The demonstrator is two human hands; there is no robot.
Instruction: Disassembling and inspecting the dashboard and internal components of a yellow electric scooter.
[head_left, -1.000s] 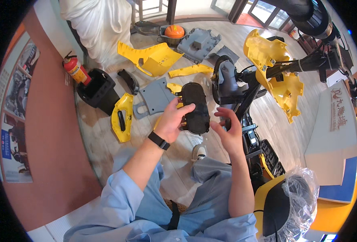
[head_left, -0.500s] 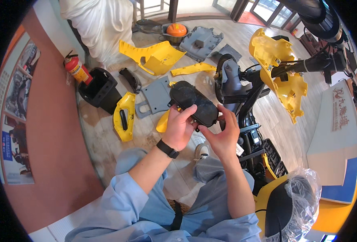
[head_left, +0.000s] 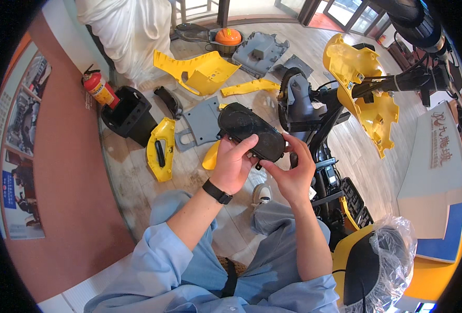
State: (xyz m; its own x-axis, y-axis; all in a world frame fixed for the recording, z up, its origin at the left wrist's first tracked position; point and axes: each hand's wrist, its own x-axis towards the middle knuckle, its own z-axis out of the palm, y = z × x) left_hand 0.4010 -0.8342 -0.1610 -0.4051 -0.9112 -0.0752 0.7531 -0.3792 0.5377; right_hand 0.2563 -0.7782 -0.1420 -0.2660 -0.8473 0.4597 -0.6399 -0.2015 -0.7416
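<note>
A black, rounded, two-lobed instrument panel with small mounting tabs is held in front of me above the floor. My left hand grips its near left side, thumb lying across the black face, a dark band on the wrist. My right hand pinches the right end, thumb at the lower edge and fingers at the far edge. Beyond the panel, partly covered by it, a grey plastic plate lies on the floor. To the right stands a partly stripped scooter, its yellow front cover hanging around the steering column.
Yellow body panels, a yellow side piece and a grey tray-like part lie about the floor. A black bin and red fire extinguisher stand left. An orange helmet sits at the back; a plastic-wrapped seat is near right.
The instrument panel has tilted slightly, its right end shifting a little to the right. My right hand has moved slightly right with it; my left hand keeps its hold.
</note>
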